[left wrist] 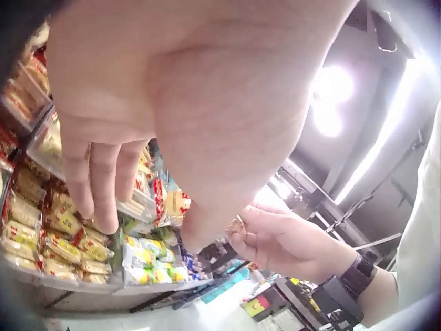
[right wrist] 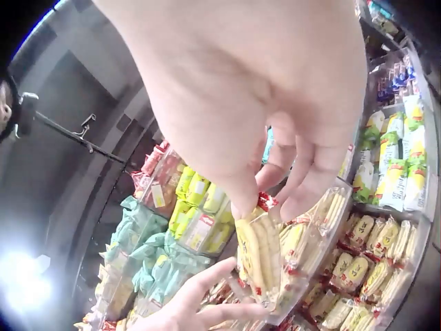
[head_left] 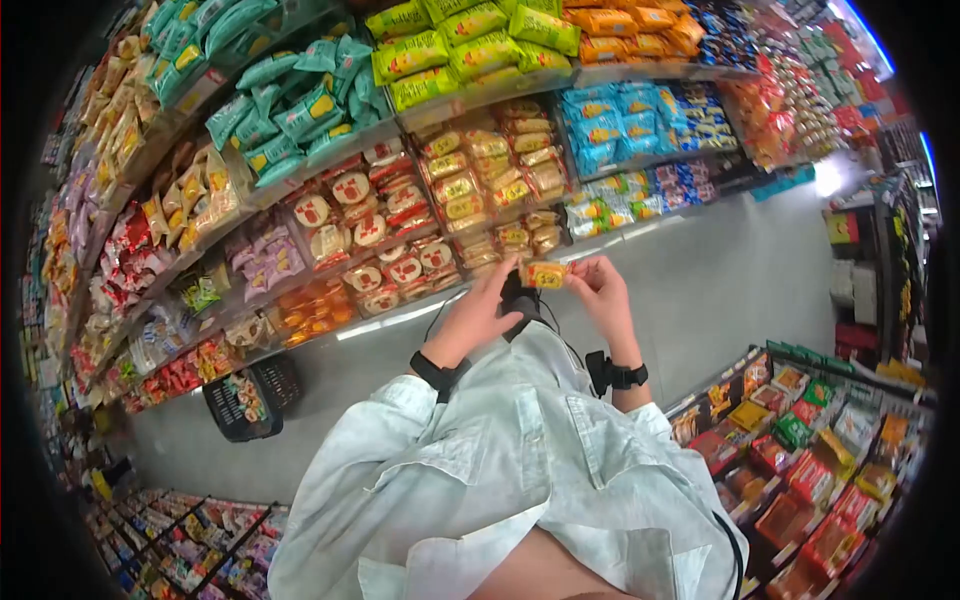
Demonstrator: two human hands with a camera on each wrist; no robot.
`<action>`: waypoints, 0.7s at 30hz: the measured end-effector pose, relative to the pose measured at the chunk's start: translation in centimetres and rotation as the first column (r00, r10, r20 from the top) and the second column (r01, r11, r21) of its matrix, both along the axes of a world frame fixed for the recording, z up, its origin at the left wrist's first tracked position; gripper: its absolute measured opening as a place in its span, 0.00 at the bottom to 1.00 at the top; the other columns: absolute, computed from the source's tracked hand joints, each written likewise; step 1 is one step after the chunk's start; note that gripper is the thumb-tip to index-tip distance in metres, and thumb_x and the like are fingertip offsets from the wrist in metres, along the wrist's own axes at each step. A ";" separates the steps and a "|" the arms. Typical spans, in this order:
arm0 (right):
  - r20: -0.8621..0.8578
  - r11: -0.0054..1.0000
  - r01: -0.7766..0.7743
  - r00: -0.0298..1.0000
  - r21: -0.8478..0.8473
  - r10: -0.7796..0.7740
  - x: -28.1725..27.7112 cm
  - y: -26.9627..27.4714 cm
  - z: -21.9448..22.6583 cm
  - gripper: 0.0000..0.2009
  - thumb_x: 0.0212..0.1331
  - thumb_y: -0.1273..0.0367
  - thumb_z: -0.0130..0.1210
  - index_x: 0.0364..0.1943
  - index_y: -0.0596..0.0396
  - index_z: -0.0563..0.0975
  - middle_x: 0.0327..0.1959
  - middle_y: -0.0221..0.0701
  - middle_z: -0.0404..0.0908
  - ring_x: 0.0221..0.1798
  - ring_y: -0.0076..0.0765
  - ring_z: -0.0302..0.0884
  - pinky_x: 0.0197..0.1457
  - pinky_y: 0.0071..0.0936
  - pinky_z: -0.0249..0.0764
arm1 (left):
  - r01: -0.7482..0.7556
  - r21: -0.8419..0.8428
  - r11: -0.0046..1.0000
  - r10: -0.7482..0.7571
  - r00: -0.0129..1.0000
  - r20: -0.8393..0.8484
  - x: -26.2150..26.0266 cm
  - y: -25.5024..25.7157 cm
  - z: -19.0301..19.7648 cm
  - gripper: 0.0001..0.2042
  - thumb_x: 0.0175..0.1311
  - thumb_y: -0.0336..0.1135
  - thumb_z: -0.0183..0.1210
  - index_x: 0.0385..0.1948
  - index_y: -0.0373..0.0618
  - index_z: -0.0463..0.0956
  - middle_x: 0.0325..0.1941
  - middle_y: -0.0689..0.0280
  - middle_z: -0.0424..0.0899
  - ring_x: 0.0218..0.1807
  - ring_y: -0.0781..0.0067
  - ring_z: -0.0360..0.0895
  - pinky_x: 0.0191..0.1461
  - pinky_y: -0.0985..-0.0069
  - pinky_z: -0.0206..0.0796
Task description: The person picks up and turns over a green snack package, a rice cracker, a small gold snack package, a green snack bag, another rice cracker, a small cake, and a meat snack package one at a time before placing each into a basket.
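Observation:
My right hand [head_left: 602, 292] pinches one end of a small clear-and-yellow snack packet [head_left: 545, 275] with red at its ends. In the right wrist view, pale, flat biscuit-like pieces show stacked inside the packet [right wrist: 258, 255], which hangs from the right thumb and fingers [right wrist: 296, 165]. My left hand [head_left: 475, 315] is at the packet's other end, its fingers extended and fingertips close to the wrapper. In the right wrist view the left hand [right wrist: 200, 303] reaches in from below with straight fingers. The left wrist view shows the left palm [left wrist: 213, 103] large in front.
Tiered shelf bins ahead hold similar yellow packets [head_left: 465, 185], red-and-white packets [head_left: 350, 188], green bags [head_left: 415, 55] and blue bags [head_left: 603, 118]. A black basket [head_left: 228, 415] with items stands on the grey floor [head_left: 700, 260] at left. Another snack display [head_left: 800, 440] is at right.

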State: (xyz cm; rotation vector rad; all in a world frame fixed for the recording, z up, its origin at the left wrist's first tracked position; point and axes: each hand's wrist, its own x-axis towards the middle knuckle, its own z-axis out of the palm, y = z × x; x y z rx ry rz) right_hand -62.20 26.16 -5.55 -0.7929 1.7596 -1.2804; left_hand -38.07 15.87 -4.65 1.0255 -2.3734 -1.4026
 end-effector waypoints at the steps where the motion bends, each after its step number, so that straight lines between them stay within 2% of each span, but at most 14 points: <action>1: 0.020 1.000 0.006 1.000 0.003 -0.006 2.0 2.3 0.1 0.09 0.68 0.75 0.68 0.43 0.55 0.76 0.35 0.22 0.83 0.36 0.16 0.78 0.42 0.20 0.76 | 0.066 0.053 0.996 -0.065 0.998 -0.026 0.6 1.1 0.1 0.45 0.63 0.38 0.72 0.82 0.57 0.55 0.70 0.53 0.76 0.55 0.55 0.85 0.60 0.60 0.77; 2: 0.039 1.000 0.014 0.999 0.006 -0.014 4.0 4.4 0.1 0.09 0.68 0.75 0.67 0.44 0.55 0.76 0.35 0.22 0.83 0.36 0.16 0.78 0.42 0.20 0.76 | 0.135 0.103 0.985 -0.130 0.990 -0.055 1.1 2.2 0.0 0.45 0.62 0.38 0.72 0.82 0.58 0.56 0.70 0.53 0.75 0.55 0.56 0.85 0.61 0.60 0.77; 3: 0.063 0.999 0.052 0.997 -0.015 -0.051 6.8 6.6 -0.5 0.09 0.69 0.75 0.67 0.43 0.55 0.75 0.35 0.23 0.83 0.37 0.17 0.78 0.42 0.21 0.77 | 0.177 0.131 0.976 -0.165 0.982 -0.097 1.9 3.8 -0.5 0.39 0.62 0.38 0.71 0.77 0.60 0.65 0.63 0.55 0.78 0.55 0.54 0.84 0.60 0.60 0.77; 4: 0.091 0.996 0.083 0.992 -0.018 -0.081 9.7 9.4 -0.9 0.09 0.70 0.75 0.66 0.42 0.54 0.74 0.35 0.23 0.83 0.37 0.17 0.79 0.42 0.21 0.77 | 0.233 0.102 0.967 -0.230 0.972 -0.040 3.1 5.6 -1.5 0.36 0.62 0.38 0.70 0.74 0.60 0.68 0.61 0.55 0.78 0.55 0.52 0.84 0.59 0.60 0.77; 6: 0.185 0.961 -0.170 0.974 0.217 0.131 12.2 13.9 1.1 0.10 0.71 0.75 0.64 0.39 0.52 0.71 0.36 0.23 0.81 0.42 0.18 0.82 0.46 0.21 0.78 | 0.302 0.050 0.952 -0.305 0.950 0.063 5.1 9.0 -3.4 0.30 0.62 0.38 0.69 0.69 0.59 0.73 0.57 0.55 0.79 0.55 0.49 0.84 0.57 0.59 0.77; 7: 0.233 0.938 -0.243 0.955 0.247 0.185 12.8 15.7 1.7 0.10 0.72 0.74 0.64 0.38 0.53 0.71 0.36 0.25 0.82 0.42 0.21 0.84 0.46 0.22 0.79 | 0.360 0.060 0.931 -0.364 0.928 0.079 6.2 10.0 -2.4 0.24 0.63 0.39 0.67 0.63 0.59 0.76 0.55 0.56 0.80 0.56 0.46 0.83 0.56 0.58 0.77; 10: 0.236 0.928 -0.263 0.950 0.263 0.202 14.3 19.4 1.0 0.11 0.70 0.74 0.66 0.38 0.54 0.71 0.34 0.28 0.86 0.42 0.26 0.88 0.43 0.26 0.81 | 0.346 0.055 0.937 -0.349 0.934 0.079 9.3 14.2 -2.7 0.25 0.63 0.39 0.66 0.63 0.58 0.77 0.56 0.57 0.81 0.56 0.48 0.83 0.55 0.58 0.77; 11: 0.231 0.932 -0.258 0.952 0.254 0.200 14.8 20.3 0.5 0.12 0.70 0.71 0.67 0.39 0.55 0.72 0.33 0.30 0.88 0.41 0.27 0.89 0.43 0.27 0.81 | 0.349 0.064 0.935 -0.353 0.933 0.076 10.2 15.0 -2.9 0.25 0.62 0.40 0.66 0.64 0.56 0.76 0.55 0.57 0.81 0.57 0.48 0.83 0.55 0.56 0.78; 14: 0.003 0.884 -0.286 0.952 0.369 0.307 16.5 22.0 0.7 0.13 0.70 0.66 0.66 0.40 0.56 0.72 0.32 0.34 0.88 0.39 0.31 0.90 0.43 0.30 0.81 | 0.260 0.016 0.966 -0.260 0.962 0.088 12.3 17.5 -2.9 0.27 0.62 0.39 0.66 0.65 0.53 0.75 0.55 0.56 0.82 0.57 0.47 0.83 0.56 0.54 0.78; 17: -0.077 0.842 -0.344 0.909 0.417 0.409 18.4 22.6 1.8 0.10 0.73 0.69 0.64 0.40 0.58 0.73 0.34 0.31 0.86 0.39 0.25 0.87 0.43 0.27 0.81 | 0.168 -0.038 0.985 -0.162 0.978 0.128 14.1 19.6 -2.0 0.28 0.62 0.38 0.66 0.67 0.52 0.73 0.57 0.55 0.82 0.58 0.47 0.83 0.56 0.53 0.78; 20: -0.107 0.853 -0.384 0.889 0.354 0.445 19.8 24.2 3.3 0.11 0.73 0.69 0.64 0.41 0.58 0.72 0.35 0.33 0.86 0.39 0.27 0.87 0.43 0.28 0.81 | 0.101 -0.113 0.988 -0.082 0.984 0.158 15.9 23.0 -1.5 0.26 0.64 0.35 0.63 0.66 0.52 0.73 0.58 0.54 0.82 0.56 0.45 0.83 0.56 0.53 0.78; 21: -0.102 0.853 -0.412 0.880 0.321 0.463 19.5 25.2 2.1 0.11 0.72 0.69 0.64 0.42 0.58 0.72 0.36 0.33 0.86 0.40 0.27 0.87 0.44 0.28 0.81 | 0.078 -0.145 0.986 -0.055 0.985 0.162 16.3 24.4 -1.5 0.25 0.65 0.34 0.62 0.66 0.51 0.73 0.58 0.54 0.82 0.56 0.44 0.83 0.55 0.52 0.78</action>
